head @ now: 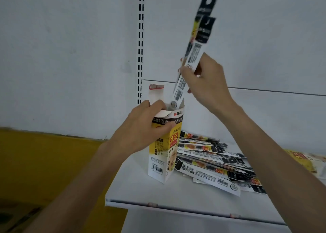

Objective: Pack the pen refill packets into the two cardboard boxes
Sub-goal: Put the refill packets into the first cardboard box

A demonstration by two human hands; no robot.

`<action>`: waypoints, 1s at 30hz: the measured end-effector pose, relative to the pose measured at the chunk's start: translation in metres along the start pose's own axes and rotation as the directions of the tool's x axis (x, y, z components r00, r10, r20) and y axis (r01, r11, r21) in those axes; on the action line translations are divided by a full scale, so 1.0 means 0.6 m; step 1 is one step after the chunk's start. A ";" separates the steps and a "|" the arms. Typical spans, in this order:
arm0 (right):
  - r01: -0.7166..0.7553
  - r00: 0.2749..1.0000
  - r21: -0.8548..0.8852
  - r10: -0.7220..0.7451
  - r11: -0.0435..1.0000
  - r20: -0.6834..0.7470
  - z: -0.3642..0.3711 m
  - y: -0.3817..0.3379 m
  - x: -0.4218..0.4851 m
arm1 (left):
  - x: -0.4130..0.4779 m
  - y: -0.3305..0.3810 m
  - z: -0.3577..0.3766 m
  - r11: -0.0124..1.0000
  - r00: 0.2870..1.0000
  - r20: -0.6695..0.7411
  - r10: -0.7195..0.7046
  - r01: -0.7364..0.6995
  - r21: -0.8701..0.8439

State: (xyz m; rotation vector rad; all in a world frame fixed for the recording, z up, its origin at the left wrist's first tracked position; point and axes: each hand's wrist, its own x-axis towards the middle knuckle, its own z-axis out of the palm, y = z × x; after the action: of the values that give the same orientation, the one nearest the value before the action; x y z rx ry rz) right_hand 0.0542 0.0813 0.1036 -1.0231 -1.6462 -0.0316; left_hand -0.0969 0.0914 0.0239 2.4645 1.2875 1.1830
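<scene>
A tall yellow and white cardboard box [164, 155] stands upright on the white shelf [176, 194], its top flap open. My left hand [146, 128] grips the box near its top. My right hand [206, 81] pinches a few long pen refill packets [195, 44] tilted above the box, their lower ends dipping into the opening. A loose pile of several refill packets [215, 162] lies on the shelf just right of the box. A second box [307, 160] lies flat at the far right, partly behind my right arm.
The white back panel has a slotted black upright [140, 44] behind the box. A yellow surface [44, 162] lies lower left, beyond the shelf's left edge. The shelf's front edge [176, 206] runs close below the box.
</scene>
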 end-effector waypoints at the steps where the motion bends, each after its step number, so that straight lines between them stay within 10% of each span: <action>1: -0.001 0.998 -0.035 0.003 0.999 0.064 0.004 0.003 -0.004 | -0.001 0.002 0.000 1.000 1.000 -0.010 0.021 -0.021 0.005; 5: -0.089 0.942 -0.185 0.143 0.979 0.303 0.022 0.026 -0.024 | -0.006 0.002 -0.001 0.998 0.997 -0.062 0.050 -0.052 -0.038; 12: -0.185 0.968 -0.115 0.201 0.976 0.148 -0.004 0.063 -0.032 | -0.008 0.001 0.000 0.997 0.996 -0.080 -0.025 0.018 -0.080; 17: -0.087 0.531 -0.641 0.580 0.762 0.618 -0.005 0.177 -0.096 | -0.002 0.004 0.007 0.997 0.994 -0.084 -0.070 0.069 -0.017; 19: -0.148 0.489 -0.623 0.604 0.768 0.629 -0.001 0.206 -0.132 | -0.003 0.003 0.009 0.997 0.993 -0.093 -0.070 0.068 -0.025; 30: -0.169 0.888 -0.349 0.296 0.922 0.351 -0.029 0.237 -0.104 | -0.005 0.004 0.015 0.997 0.990 -0.121 -0.076 0.076 -0.008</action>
State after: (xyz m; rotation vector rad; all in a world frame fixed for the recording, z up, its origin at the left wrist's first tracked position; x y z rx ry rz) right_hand 0.1556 0.1237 -0.0074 -1.5494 -1.9090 0.0902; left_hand -0.0904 0.0900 0.0171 2.3502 1.3952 1.3329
